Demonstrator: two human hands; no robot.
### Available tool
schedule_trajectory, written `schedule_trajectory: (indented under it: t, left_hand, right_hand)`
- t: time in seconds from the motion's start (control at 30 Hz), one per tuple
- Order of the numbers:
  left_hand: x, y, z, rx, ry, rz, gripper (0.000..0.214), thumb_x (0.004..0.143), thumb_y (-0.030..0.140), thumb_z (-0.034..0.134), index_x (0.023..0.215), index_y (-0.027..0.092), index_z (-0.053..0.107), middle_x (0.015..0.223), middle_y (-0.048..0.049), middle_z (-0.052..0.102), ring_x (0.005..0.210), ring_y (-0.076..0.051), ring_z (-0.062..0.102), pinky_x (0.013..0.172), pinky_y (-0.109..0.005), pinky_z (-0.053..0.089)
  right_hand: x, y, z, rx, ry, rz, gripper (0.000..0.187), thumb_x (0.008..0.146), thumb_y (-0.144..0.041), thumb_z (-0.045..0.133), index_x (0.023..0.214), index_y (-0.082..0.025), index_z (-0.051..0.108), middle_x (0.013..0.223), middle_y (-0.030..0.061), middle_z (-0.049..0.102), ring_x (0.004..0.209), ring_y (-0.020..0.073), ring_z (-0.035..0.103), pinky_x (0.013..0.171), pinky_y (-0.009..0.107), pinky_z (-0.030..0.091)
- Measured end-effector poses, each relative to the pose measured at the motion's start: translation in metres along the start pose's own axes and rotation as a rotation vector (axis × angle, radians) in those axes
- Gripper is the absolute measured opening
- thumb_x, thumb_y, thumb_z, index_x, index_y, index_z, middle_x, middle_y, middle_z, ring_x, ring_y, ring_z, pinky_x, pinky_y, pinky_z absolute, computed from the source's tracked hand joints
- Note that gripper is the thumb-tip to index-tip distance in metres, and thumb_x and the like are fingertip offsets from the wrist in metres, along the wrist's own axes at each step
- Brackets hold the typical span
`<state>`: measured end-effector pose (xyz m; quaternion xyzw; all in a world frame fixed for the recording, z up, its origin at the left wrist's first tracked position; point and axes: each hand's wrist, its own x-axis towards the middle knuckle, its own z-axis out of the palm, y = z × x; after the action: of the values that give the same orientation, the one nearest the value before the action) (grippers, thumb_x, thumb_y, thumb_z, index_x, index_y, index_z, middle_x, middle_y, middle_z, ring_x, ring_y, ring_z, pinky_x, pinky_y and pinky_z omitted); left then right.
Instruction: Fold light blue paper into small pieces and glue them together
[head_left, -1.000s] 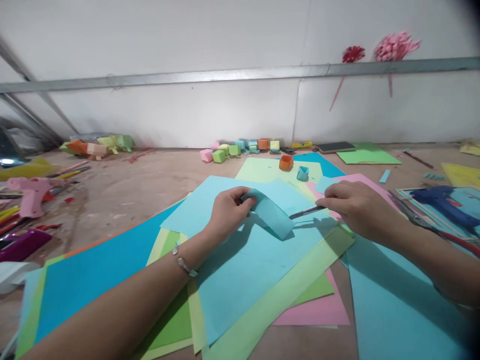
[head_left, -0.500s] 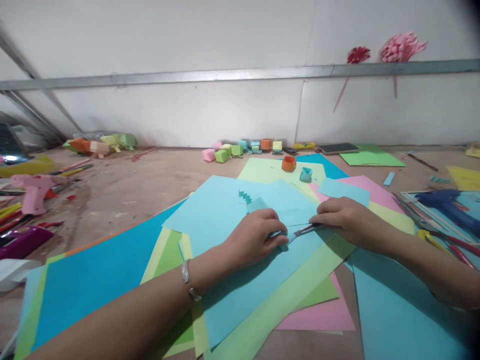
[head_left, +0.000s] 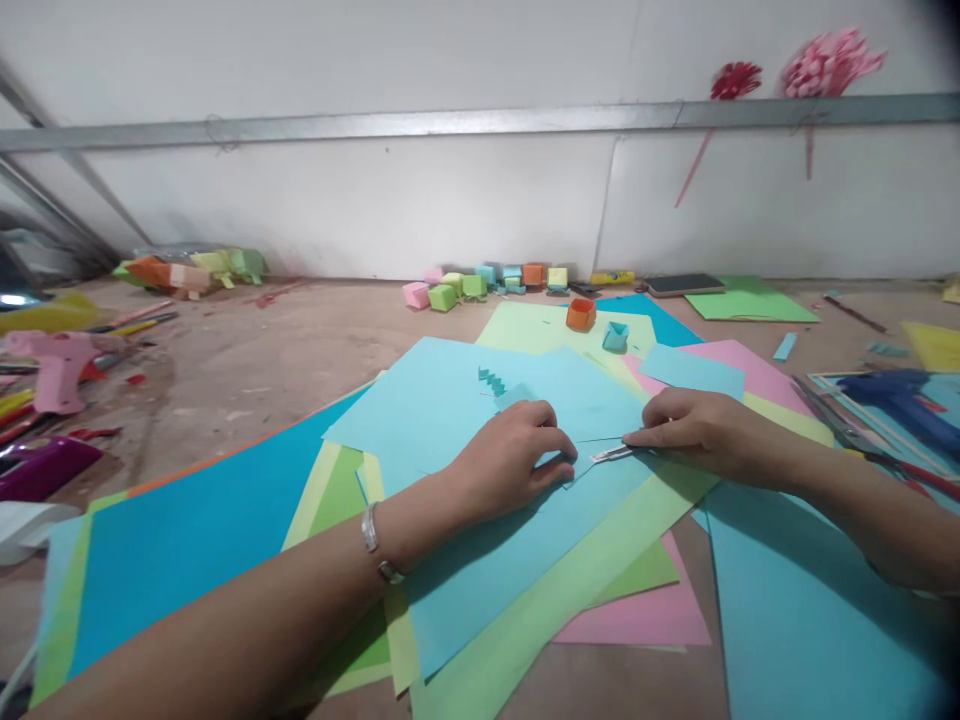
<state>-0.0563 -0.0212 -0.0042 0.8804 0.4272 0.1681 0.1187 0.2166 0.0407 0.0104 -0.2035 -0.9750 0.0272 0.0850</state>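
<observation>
A large light blue paper sheet (head_left: 450, 410) lies on top of a spread of coloured sheets. My left hand (head_left: 514, 455) presses down on it with curled fingers, pinning a small folded flap of the same paper. My right hand (head_left: 694, 430) is closed round a small cutter knife (head_left: 611, 454), whose blade rests on the sheet just right of my left fingertips. A thin cut line runs across the paper between the two hands. A little zigzag paper scrap (head_left: 491, 380) lies just beyond my left hand.
Small folded paper boxes (head_left: 480, 285) line the wall, with an orange box (head_left: 580, 314) and a blue one (head_left: 615, 336) nearer. A pink glue gun (head_left: 56, 365) and pens lie left. A blue glue gun (head_left: 904, 395) and scissors (head_left: 855, 440) lie right.
My left hand has laid the lifted blue flap down flat and now presses it. The right hand has brought the knife down onto the sheet. The view shifted slightly.
</observation>
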Motion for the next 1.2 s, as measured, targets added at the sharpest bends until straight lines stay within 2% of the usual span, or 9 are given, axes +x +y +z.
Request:
schedule_trajectory:
  t: [0.27, 0.47, 0.77, 1.03, 1.2]
  left_hand:
    - [0.001, 0.001, -0.003, 0.045, -0.018, 0.011, 0.015, 0.086, 0.026, 0.064, 0.097, 0.022, 0.074, 0.094, -0.0064, 0.061, 0.083, -0.020, 0.057, 0.070, -0.033, 0.045]
    - [0.001, 0.001, -0.003, 0.153, -0.023, 0.050, 0.018, 0.088, 0.019, 0.058, 0.098, 0.022, 0.072, 0.095, -0.0068, 0.063, 0.083, -0.020, 0.056, 0.069, -0.032, 0.044]
    - [0.002, 0.001, -0.003, 0.102, -0.031, 0.023, 0.016, 0.086, 0.020, 0.061, 0.096, 0.023, 0.074, 0.094, -0.0063, 0.062, 0.083, -0.020, 0.056, 0.069, -0.032, 0.044]
    - [0.002, 0.001, -0.004, 0.093, -0.023, 0.017, 0.015, 0.086, 0.021, 0.062, 0.095, 0.023, 0.074, 0.093, -0.0053, 0.062, 0.082, -0.019, 0.057, 0.068, -0.031, 0.044]
    - [0.002, 0.001, -0.004, 0.089, -0.041, 0.007, 0.016, 0.086, 0.021, 0.063, 0.096, 0.024, 0.074, 0.093, -0.0056, 0.062, 0.083, -0.019, 0.057, 0.068, -0.031, 0.044]
  right_hand:
    - [0.002, -0.009, 0.009, -0.061, 0.018, -0.040, 0.039, 0.097, -0.014, 0.038, 0.116, -0.023, 0.071, 0.085, 0.0088, 0.063, 0.074, 0.0162, 0.056, 0.062, 0.026, 0.043]
    - [0.001, -0.008, 0.003, -0.048, -0.014, -0.071, 0.040, 0.098, -0.017, 0.036, 0.114, -0.024, 0.072, 0.084, 0.0081, 0.062, 0.072, 0.0158, 0.055, 0.061, 0.025, 0.042]
    - [0.003, -0.017, 0.009, -0.014, -0.001, -0.068, 0.038, 0.097, -0.015, 0.040, 0.118, -0.023, 0.069, 0.081, 0.0077, 0.059, 0.071, 0.0167, 0.054, 0.062, 0.026, 0.041]
    - [0.003, -0.013, 0.004, -0.008, -0.047, -0.131, 0.036, 0.098, -0.017, 0.037, 0.114, -0.021, 0.069, 0.080, 0.0068, 0.057, 0.069, 0.0159, 0.051, 0.060, 0.026, 0.038]
    - [0.004, -0.021, 0.007, 0.021, -0.036, -0.103, 0.037, 0.096, -0.013, 0.038, 0.113, -0.022, 0.070, 0.080, 0.0065, 0.057, 0.069, 0.0155, 0.051, 0.062, 0.026, 0.039]
